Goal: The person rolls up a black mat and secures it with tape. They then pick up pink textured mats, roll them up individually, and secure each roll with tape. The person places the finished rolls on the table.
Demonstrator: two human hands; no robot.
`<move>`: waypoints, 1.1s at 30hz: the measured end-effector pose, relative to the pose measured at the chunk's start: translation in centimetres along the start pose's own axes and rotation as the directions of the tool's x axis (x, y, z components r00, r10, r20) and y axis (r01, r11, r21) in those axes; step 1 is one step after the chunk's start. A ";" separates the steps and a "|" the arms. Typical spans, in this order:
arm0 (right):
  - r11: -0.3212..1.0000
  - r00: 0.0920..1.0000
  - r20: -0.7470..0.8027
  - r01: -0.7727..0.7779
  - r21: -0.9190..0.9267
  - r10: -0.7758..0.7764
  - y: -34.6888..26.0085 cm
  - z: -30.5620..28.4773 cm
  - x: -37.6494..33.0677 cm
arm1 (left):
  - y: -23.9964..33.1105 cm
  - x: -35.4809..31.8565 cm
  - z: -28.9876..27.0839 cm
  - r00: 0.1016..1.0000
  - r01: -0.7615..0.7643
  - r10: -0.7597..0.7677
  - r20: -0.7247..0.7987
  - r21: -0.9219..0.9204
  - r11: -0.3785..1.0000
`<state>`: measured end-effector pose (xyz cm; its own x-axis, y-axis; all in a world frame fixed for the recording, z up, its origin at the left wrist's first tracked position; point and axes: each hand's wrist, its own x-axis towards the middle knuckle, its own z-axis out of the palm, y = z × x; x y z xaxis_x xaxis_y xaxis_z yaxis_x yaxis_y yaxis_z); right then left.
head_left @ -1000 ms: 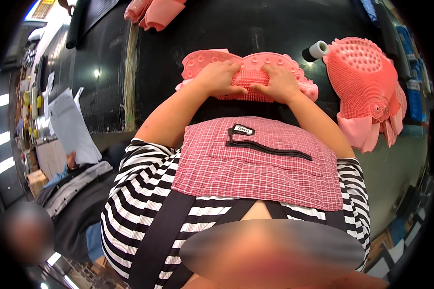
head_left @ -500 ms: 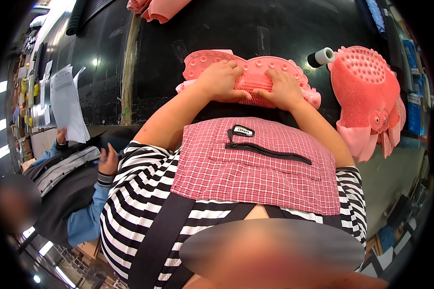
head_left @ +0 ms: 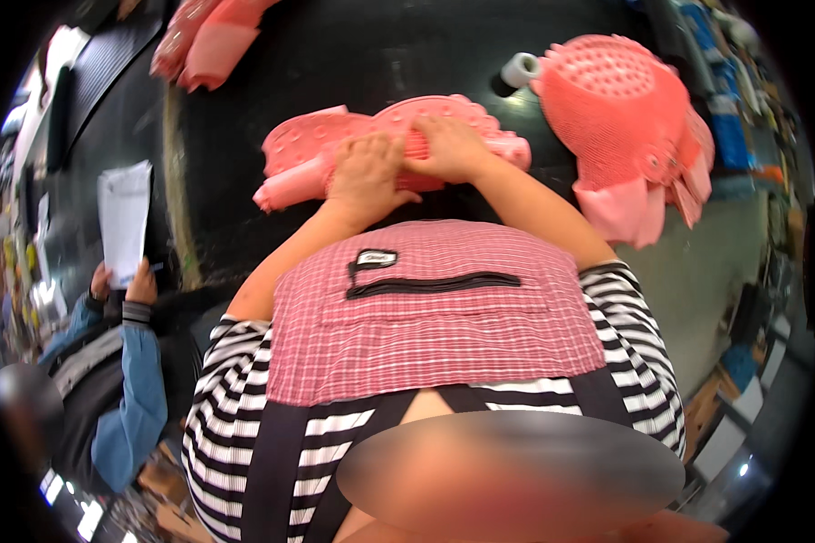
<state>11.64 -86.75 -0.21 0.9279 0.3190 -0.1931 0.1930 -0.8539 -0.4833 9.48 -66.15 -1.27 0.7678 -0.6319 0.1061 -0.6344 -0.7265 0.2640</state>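
Note:
A pink rubber mat with suction cups and bristles lies on the black table in front of me, its near edge curled into a roll. My left hand is wrapped over the middle of the roll, fingers bent onto it and thumb on the near side. Close beside it, my right hand grips the roll with the fingers pointing left. The far flap of the mat, cups upward, is still spread flat with a scalloped edge. The undersides of my fingers are hidden.
At the right, a stack of similar pink mats hangs over the table edge. A white roll stands beside it. Rolled pink pieces lie far left. A co-worker at the left holds white papers.
My hands have come closer together on the roll, covering most of the bristles. The view has shifted, so the table things appear further left. The co-worker now has both hands at the papers.

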 end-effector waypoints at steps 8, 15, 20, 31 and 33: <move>0.692 0.714 -0.550 0.127 0.710 0.434 10.9 -4.2 -0.6 | 0.6 1.1 -0.8 1.000 -0.015 0.015 -0.002 0.073 0.997; 0.859 0.796 -0.401 -0.270 0.434 0.453 23.4 -11.2 2.6 | 0.4 1.3 -1.1 1.000 -0.012 0.011 0.020 0.048 0.999; 0.887 0.880 -0.117 -0.461 0.029 0.461 22.2 -11.4 5.7 | -0.1 1.6 -1.4 1.000 -0.012 0.011 0.025 0.008 1.000; 0.244 0.993 -0.118 0.109 0.964 0.024 1.2 -2.1 1.5 | -1.9 1.8 -2.0 1.000 0.021 -0.017 0.021 -0.194 0.981; 0.550 0.971 -0.222 0.137 0.824 0.092 1.3 0.7 1.9 | -2.8 2.0 -2.6 0.998 0.060 -0.070 -0.002 -0.508 0.859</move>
<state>13.42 -86.97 -1.86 0.9893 0.1400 -0.0417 -0.0296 -0.0876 -0.9957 13.05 -64.65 0.71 0.8107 -0.5786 0.0892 -0.4536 -0.5244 0.7206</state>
